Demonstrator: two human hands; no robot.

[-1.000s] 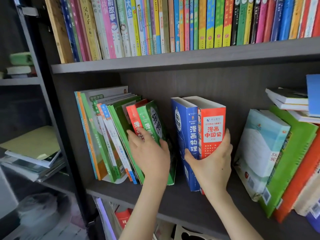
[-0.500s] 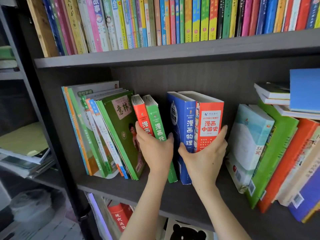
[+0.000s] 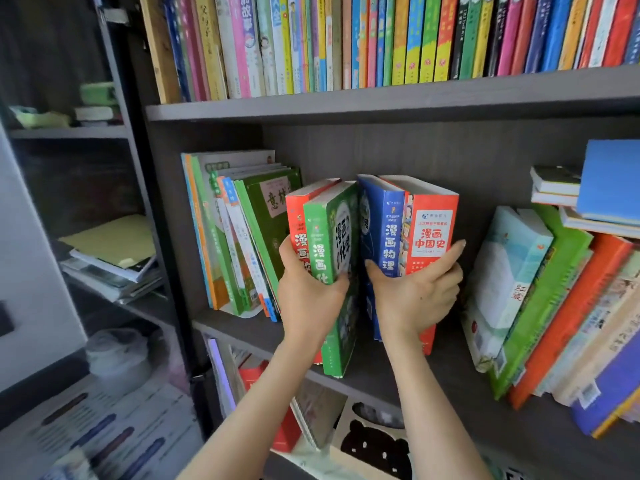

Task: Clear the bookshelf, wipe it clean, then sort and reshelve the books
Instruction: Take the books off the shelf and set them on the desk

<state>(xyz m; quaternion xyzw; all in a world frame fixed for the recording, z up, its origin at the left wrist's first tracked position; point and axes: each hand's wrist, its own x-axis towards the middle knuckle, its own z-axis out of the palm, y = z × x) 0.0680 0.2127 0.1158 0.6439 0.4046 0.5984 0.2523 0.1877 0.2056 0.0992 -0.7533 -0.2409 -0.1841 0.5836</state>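
Note:
On the middle shelf board [image 3: 239, 329] of the dark bookshelf, my left hand [image 3: 306, 299] grips a red book [image 3: 296, 220] and a green book [image 3: 329, 237] together, their lower ends out past the shelf's front edge. My right hand [image 3: 414, 292] grips a blue book [image 3: 382, 223] and a red-orange book [image 3: 431, 223] beside them, thumb on the blue spine, fingers round the red cover. The two pairs stand close together, nearly touching at the top.
Thin books [image 3: 228, 230] lean at the shelf's left end. A slanting pile of books [image 3: 540, 292] fills the right, with a flat stack [image 3: 588, 199] above it. The upper shelf [image 3: 381, 95] is packed with upright books. A side shelf [image 3: 114, 258] holds papers.
My left hand has closed round the red and green books and drawn them forward over the shelf edge. My right hand keeps its hold on the blue and red-orange pair.

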